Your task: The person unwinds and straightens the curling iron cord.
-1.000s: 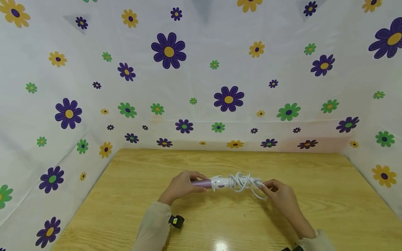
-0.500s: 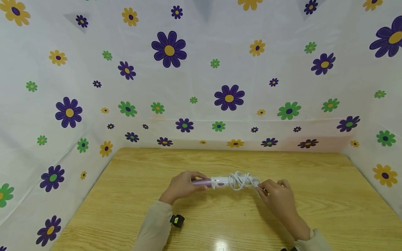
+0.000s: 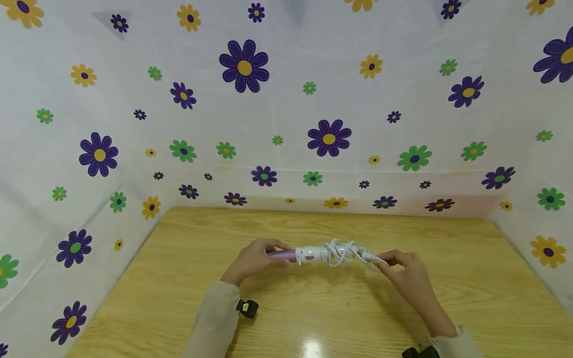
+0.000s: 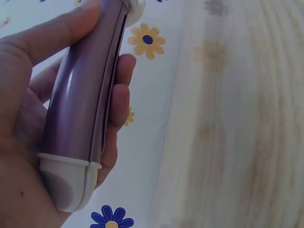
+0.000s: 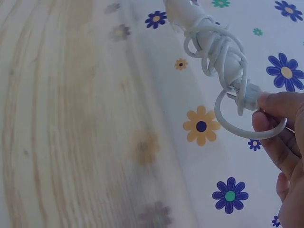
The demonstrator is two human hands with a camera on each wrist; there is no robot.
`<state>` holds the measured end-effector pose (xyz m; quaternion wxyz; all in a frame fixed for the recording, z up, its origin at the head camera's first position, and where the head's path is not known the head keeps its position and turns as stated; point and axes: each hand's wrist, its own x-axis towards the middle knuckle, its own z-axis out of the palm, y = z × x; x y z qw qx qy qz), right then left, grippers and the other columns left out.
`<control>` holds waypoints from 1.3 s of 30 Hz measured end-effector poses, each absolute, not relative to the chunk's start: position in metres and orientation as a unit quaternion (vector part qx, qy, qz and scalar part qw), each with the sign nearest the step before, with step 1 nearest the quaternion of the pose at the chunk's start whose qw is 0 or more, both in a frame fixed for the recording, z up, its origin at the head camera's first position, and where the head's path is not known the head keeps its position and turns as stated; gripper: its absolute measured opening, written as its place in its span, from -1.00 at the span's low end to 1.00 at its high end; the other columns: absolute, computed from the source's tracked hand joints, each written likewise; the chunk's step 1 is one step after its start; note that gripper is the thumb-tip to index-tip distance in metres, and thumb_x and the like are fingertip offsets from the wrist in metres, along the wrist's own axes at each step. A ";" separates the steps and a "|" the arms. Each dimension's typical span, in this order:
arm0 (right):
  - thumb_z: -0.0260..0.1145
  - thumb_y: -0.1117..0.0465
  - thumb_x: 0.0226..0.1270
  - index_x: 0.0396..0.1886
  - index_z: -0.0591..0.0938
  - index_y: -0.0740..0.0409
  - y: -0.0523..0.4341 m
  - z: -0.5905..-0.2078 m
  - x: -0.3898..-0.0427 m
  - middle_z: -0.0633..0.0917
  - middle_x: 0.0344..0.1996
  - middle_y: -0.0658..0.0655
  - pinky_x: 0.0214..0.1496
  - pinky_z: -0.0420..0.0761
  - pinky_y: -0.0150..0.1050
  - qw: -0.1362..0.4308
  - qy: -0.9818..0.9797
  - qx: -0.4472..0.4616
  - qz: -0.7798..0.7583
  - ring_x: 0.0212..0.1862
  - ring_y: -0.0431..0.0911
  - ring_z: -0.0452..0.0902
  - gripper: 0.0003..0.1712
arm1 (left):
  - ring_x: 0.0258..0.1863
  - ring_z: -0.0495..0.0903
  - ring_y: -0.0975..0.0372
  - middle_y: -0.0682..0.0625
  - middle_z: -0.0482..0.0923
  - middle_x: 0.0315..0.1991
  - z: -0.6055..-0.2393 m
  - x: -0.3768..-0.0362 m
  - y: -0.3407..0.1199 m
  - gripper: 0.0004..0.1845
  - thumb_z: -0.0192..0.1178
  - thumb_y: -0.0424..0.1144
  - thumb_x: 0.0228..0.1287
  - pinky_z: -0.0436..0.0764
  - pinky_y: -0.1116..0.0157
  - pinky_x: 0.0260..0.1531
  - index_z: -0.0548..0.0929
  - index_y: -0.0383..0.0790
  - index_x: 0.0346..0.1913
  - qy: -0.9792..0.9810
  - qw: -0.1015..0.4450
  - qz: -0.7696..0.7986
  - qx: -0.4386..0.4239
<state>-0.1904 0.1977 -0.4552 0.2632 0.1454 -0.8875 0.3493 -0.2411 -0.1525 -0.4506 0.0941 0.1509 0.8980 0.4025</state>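
A slim purple-and-white curling iron [image 3: 309, 254] wrapped in white cord [image 3: 342, 251]: left hand [image 3: 252, 258] grips the barrel, right hand [image 3: 405, 273] pinches the cord end, above the wooden surface [image 3: 313, 308].

Your sleeves and wrist gear

You wear pale beige long sleeves to both wrists; a small black device with a yellow mark sits under your left sleeve [image 3: 210, 318], another black device beside your right sleeve [image 3: 456, 343] cuff.

Light wooden table with visible grain [image 3: 447, 278] fills the lower field. White fabric backdrop printed with purple, yellow and green flowers [image 3: 286, 99] encloses it from 9 through 12 to 3 o'clock, touching the table edges.
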 end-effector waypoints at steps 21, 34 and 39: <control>0.22 -0.02 0.40 -0.07 0.61 0.21 0.226 -0.453 -0.195 0.64 -0.21 -0.07 -0.16 0.47 -0.44 0.065 -0.886 0.023 0.458 -0.20 -0.46 0.44 -0.62 | -0.25 0.59 0.23 0.02 0.69 -0.14 -0.446 -0.242 -0.167 -0.63 0.45 -0.01 0.03 0.52 0.23 -0.24 0.72 0.12 -0.04 0.897 0.086 0.407 0.149; 0.14 0.09 0.48 -0.05 0.43 0.44 0.232 -0.467 -0.202 0.73 -0.44 -0.02 -0.22 0.65 -0.36 0.004 -0.819 0.008 0.573 -0.38 -0.24 0.67 -0.59 | -0.24 0.60 0.22 0.02 0.69 -0.12 -0.444 -0.242 -0.166 -0.63 0.44 -0.03 0.06 0.55 0.23 -0.23 0.71 0.08 -0.01 0.878 0.098 0.435 0.174; 0.04 0.08 0.53 -0.01 0.36 0.38 0.234 -0.468 -0.203 0.70 -0.43 -0.27 -0.19 0.58 -0.44 0.038 -0.824 -0.005 0.566 -0.33 -0.38 0.65 -0.61 | -0.25 0.59 0.21 0.01 0.69 -0.14 -0.444 -0.241 -0.162 -0.63 0.47 -0.04 0.02 0.54 0.23 -0.22 0.72 0.09 -0.04 0.874 0.109 0.441 0.174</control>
